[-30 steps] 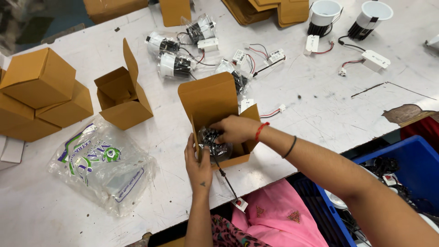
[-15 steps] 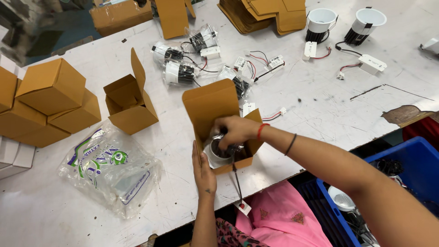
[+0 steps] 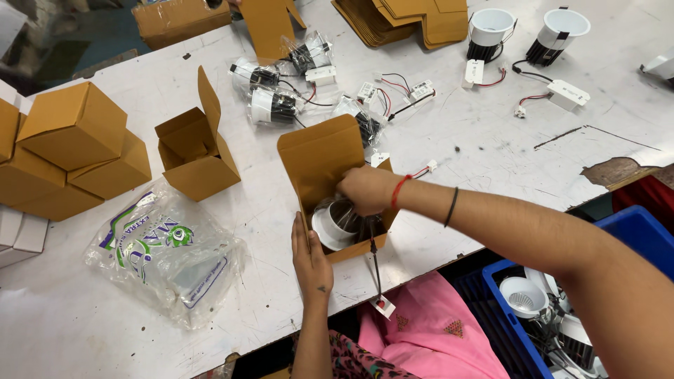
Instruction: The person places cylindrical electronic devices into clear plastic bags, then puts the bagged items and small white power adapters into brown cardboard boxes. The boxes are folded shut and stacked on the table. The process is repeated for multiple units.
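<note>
At frame centre a white downlight (image 3: 335, 222) sits half inside an open cardboard box (image 3: 324, 163), the right hand (image 3: 366, 189) closed around its top while the left hand (image 3: 309, 254), fingers straight, presses flat against the box's lower-left side, an empty open box (image 3: 198, 154) standing to the left.

We stood at a packing bench in a lighting workshop: a scuffed white table (image 3: 491, 161) held wired downlights (image 3: 274, 105) at twelve o'clock, small cardboard boxes (image 3: 70, 151) at nine, flat cartons (image 3: 414, 17) at one, and a blue bin (image 3: 632, 238) at four.
</note>
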